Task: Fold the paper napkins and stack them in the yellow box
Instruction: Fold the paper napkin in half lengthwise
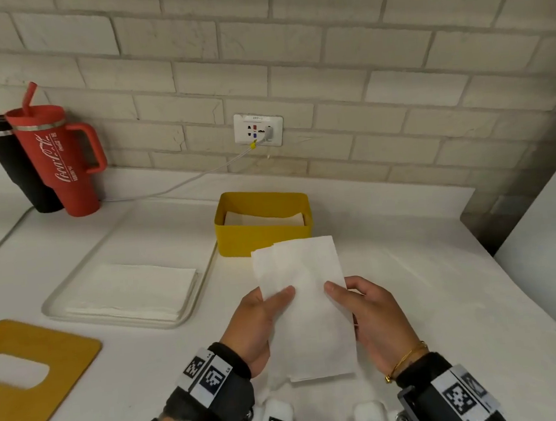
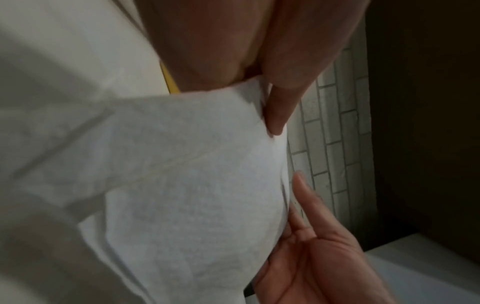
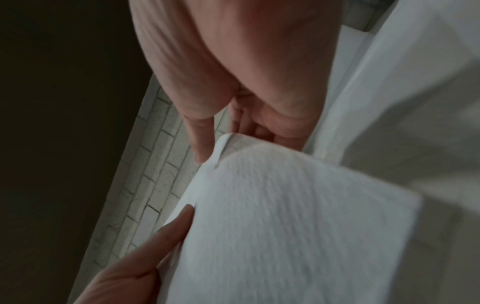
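Note:
A white paper napkin [image 1: 304,304], folded into a tall rectangle, is held up above the counter in front of me. My left hand [image 1: 263,317] pinches its left edge with the thumb on top, and my right hand [image 1: 360,307] pinches its right edge the same way. The left wrist view shows the napkin [image 2: 182,185] with my left thumb [image 2: 279,111] on its edge. The right wrist view shows the napkin [image 3: 285,216] under my right fingers [image 3: 202,144]. Just behind the napkin stands the yellow box [image 1: 262,237] holding folded napkins.
A clear tray [image 1: 191,307] with a stack of unfolded napkins [image 1: 131,290] lies to the left. A yellow lid [image 1: 49,391] with a cut-out lies at the near left. A red tumbler [image 1: 61,163] and a black tumbler [image 1: 13,161] stand at the back left. A cable [image 1: 172,186] runs from the wall socket.

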{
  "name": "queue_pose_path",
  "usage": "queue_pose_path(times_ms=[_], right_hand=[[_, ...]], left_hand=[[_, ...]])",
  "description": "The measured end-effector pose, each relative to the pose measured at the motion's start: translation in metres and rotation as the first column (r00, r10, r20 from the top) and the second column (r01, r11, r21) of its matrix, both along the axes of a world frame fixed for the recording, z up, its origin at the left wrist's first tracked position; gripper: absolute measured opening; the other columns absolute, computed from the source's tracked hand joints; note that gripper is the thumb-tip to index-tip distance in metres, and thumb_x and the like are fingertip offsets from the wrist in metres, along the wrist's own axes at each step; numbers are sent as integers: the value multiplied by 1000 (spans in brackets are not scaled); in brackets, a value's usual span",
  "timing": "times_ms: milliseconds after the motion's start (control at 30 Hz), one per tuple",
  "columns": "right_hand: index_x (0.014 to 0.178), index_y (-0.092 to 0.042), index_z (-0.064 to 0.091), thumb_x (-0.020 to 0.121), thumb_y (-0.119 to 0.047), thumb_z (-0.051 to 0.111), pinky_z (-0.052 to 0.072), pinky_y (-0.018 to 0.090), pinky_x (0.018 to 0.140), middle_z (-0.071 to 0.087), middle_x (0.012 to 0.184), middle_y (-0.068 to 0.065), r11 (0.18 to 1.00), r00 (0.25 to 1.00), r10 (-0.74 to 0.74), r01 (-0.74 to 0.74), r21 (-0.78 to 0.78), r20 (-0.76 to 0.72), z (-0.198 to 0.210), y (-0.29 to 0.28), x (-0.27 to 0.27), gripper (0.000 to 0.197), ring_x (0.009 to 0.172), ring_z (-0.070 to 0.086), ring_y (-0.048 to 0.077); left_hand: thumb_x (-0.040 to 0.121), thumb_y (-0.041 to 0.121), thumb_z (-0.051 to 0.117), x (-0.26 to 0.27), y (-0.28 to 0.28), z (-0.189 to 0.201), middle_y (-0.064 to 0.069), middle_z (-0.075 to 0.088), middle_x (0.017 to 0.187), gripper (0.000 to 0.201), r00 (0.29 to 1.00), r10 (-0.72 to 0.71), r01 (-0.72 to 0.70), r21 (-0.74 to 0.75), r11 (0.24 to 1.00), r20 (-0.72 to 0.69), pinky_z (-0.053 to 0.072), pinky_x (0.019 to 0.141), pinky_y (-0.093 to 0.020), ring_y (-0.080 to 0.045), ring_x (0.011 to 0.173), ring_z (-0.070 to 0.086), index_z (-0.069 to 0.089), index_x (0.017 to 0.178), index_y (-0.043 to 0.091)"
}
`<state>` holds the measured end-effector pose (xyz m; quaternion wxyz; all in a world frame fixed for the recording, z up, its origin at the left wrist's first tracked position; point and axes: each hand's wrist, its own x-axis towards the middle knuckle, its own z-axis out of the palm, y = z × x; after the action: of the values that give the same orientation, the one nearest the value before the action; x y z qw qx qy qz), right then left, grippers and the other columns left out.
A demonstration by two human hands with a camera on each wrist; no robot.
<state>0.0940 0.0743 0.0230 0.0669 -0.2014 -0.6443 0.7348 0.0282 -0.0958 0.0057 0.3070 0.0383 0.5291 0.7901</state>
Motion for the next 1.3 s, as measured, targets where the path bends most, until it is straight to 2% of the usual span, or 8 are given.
queue_pose_path(times_ms=[100,233,433,567,667,800,1000,1300], right_hand=[[99,-4,71,88,-20,75,56,36,71,77,96,14,1000,999,-14,14,10,-42,-1,-6,-4,19,86,74,26],[94,-1,73,87,-15,75,56,43,79,77,95,18,999,996,-13,16,39,-89,1,-12,-9,16,87,72,30],[109,0,70,89,-9,70,58,41,82,76,104,18,993,986,108,-112,-27,-129,10,-20,-8,22,97,73,31],[102,0,72,92,-15,71,52,61,92,77,99,17,991,991,95,-86,102,-90,8,-28,-14,18,102,69,43],[99,1,72,91,-17,72,48,67,93,76,98,20,989,993,86,-76,126,-78,8,-33,-18,20,103,65,49],[101,0,73,93,-14,70,53,60,91,77,97,16,990,993,89,-80,119,-72,10,-38,-20,16,99,71,40],[106,-3,72,95,-11,66,58,49,87,78,99,13,993,994,87,-81,86,-71,8,-38,-24,15,97,74,32],[100,-2,73,93,-13,70,58,57,89,77,97,17,991,995,64,-53,127,-82,6,-34,-30,14,96,73,37]], left_hand=[[98,10,58,-1,-11,-1,-17,72,122,34,999,-30,30,-5,1000,-30,55,98,-49,-36,112,70,63,131,3],[102,24,54,-4,-19,8,-13,75,117,32,1000,28,-27,50,998,-10,61,85,-40,-31,106,73,64,128,8],[104,38,49,-9,-27,17,-10,74,121,40,999,52,-51,88,995,-6,56,91,-44,-29,111,72,61,133,14],[102,51,41,-7,-26,23,-10,73,123,47,1000,-15,17,105,994,-26,52,102,-49,-28,113,70,61,132,20],[101,45,46,-10,-29,21,-12,72,126,47,996,-44,50,78,996,-80,50,105,-50,-30,117,68,58,136,16],[99,40,52,-16,-33,17,-14,70,128,46,992,-54,63,79,995,-118,48,108,-55,-34,119,67,57,138,15],[93,19,61,-21,-35,13,-16,72,124,43,990,-46,61,107,992,-130,59,91,-43,-35,113,70,60,134,8],[99,20,57,-28,-27,16,-13,73,121,36,989,-46,53,50,997,-141,60,83,-36,-32,109,71,61,133,8]])
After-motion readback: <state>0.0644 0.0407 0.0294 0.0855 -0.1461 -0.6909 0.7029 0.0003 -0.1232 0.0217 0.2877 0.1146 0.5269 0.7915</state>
